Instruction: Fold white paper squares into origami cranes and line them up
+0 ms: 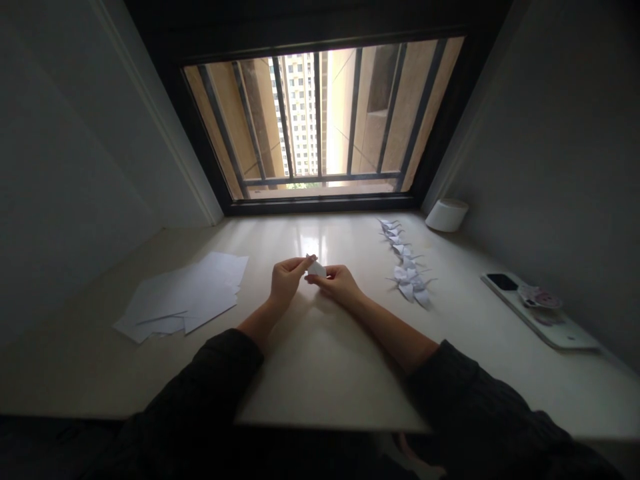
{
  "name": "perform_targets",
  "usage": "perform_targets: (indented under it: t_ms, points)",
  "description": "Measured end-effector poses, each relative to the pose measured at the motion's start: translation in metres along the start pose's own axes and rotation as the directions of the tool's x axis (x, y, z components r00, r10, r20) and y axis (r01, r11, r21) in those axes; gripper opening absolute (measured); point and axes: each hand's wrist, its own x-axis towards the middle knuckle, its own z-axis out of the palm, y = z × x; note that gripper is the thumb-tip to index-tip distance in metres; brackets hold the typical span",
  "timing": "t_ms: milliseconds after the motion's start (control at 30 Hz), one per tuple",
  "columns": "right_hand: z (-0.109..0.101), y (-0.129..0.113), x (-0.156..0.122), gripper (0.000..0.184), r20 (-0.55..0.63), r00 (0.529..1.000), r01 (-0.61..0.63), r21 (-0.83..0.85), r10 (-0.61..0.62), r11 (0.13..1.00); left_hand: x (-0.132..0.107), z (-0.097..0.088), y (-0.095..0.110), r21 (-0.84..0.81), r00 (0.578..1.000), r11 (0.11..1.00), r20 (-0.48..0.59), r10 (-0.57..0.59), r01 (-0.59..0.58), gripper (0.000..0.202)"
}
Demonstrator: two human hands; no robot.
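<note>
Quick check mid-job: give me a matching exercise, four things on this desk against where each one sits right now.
Things:
1. small folded paper
2. flat sheets
3. folded paper figures
4. phone

Places:
a. far right edge of the desk
b. in a row, right of centre
c. loose pile on the left
d. pinched between left hand and right hand

Pairs: 1-d, 2-c, 3-b, 4-a.

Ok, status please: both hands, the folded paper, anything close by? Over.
Left hand, right hand: both pinching small folded paper over table. Loose sheets left, folded cranes right, both apart from hands.
</note>
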Motion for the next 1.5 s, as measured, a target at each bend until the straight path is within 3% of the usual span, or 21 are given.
perform_targets:
  t_ms: [167,433,633,800,1033,1367,1500]
  points:
    - [0.0,-0.007,-0.001,0.038,0.036,0.999,0.009,0.043,-0.01,0.999,0.0,-0.001,-0.001,-0.047,0.998,0.998,-0.06,-0.037,0.034,0.034]
    - [0.001,-0.004,0.0,0.035,0.036,0.999,0.0,0.036,-0.001,0.999,0.0,-0.001,-0.004,-0.049,0.995,0.997,-0.068,-0.067,0.063,0.036]
    - [0.004,-0.001,0.0,0.038,-0.064,0.996,0.068,0.061,-0.064,0.996,0.002,-0.002,0.001,0.011,0.995,0.999,-0.099,0.035,-0.034,0.033]
    - [0.004,0.0,0.0,0.04,-0.086,0.994,0.069,0.107,-0.06,0.992,0.004,-0.003,-0.001,-0.002,0.997,1.0,-0.073,0.006,-0.007,0.033]
    - [0.004,-0.002,-0.002,0.038,-0.022,0.999,0.033,0.063,-0.032,0.997,0.005,-0.003,-0.004,-0.156,0.982,0.987,-0.18,-0.059,0.03,0.035]
    - [0.005,-0.004,-0.003,0.043,0.044,0.997,0.066,-0.043,-0.064,0.997,0.009,-0.008,0.0,-0.163,0.959,0.985,-0.266,-0.1,0.058,0.04]
    - [0.006,-0.005,-0.004,0.042,0.021,0.992,0.128,-0.167,-0.126,0.978,0.01,-0.009,-0.001,-0.162,0.953,0.983,-0.276,-0.123,0.08,0.04]
